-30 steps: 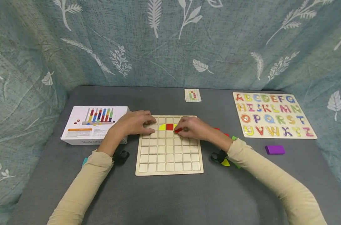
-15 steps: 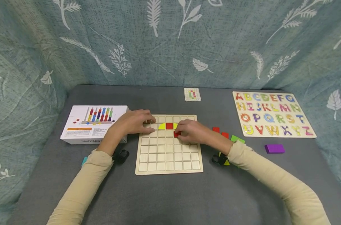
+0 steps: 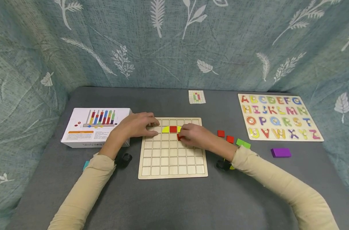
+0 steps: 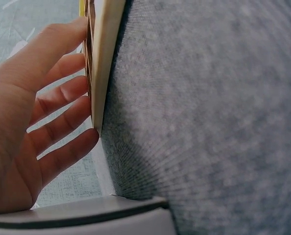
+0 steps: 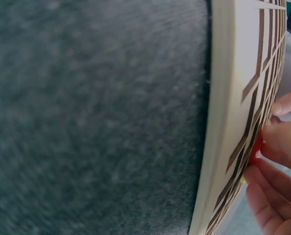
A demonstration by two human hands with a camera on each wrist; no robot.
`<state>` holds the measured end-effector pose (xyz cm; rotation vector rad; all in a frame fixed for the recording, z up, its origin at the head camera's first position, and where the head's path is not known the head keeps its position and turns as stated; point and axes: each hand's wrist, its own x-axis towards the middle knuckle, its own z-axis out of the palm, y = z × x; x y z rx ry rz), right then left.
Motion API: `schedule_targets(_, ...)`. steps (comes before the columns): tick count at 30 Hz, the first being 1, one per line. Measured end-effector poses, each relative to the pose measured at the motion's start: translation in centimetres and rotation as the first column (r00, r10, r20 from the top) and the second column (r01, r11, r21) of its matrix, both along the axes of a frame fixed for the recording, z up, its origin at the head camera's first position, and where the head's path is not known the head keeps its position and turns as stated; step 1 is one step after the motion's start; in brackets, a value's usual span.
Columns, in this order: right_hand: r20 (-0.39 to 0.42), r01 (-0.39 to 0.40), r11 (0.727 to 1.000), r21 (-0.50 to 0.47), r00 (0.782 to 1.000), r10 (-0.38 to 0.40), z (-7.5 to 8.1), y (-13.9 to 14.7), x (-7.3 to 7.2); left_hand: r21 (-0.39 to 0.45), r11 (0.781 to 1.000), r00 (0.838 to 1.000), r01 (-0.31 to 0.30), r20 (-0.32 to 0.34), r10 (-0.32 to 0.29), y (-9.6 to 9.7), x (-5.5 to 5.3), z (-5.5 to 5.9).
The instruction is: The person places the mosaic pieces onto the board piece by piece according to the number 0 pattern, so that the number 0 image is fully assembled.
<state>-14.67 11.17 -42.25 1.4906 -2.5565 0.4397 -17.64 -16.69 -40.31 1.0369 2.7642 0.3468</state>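
I pinch the red square [image 3: 178, 137] between the thumb and fingers of my right hand [image 3: 198, 135], their tips nearly together with only the piece in the gap. It is small, flat and bright, a plain, strong red, and my fingers cover most of it: from the head only its left part shows, and at my right wrist just a red sliver. It is at the grid board [image 3: 173, 161], one row nearer me than the right yellow piece [image 3: 179, 128], which my fingers partly cover. Whether it sits flat in its cell I cannot tell.

The board is pale wood with thin dark lines marking its cells. In the row beyond my piece, a second red square [image 3: 173, 129] lies between the left yellow piece [image 3: 166, 129], rounded at its outer corner, and the right one.

My left hand [image 3: 137, 124] rests at the board's left edge, thumb and fingers well apart, fingertips touching the wood, with hold of no piece. The abacus box [image 3: 95, 127] is just beside that wrist. Past my right wrist lie two loose red squares [image 3: 221, 133] and a green piece [image 3: 243, 143]; the pattern card [image 3: 196, 97] lies beyond the board.
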Motion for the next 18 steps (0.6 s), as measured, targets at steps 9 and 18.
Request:
schedule_targets(9,0.003,-0.005,1.000,0.027,1.000,0.005,0.5,-0.4,-0.1,0.007,1.000,1.000,0.006,-0.007,-0.006,0.0,-0.1,-0.1)
schedule_targets(18,0.083,0.044,0.997,0.059,0.995,-0.049,1.2,-0.5,-0.2,0.004,1.000,1.000,0.002,-0.001,-0.002,0.0,-0.2,0.0)
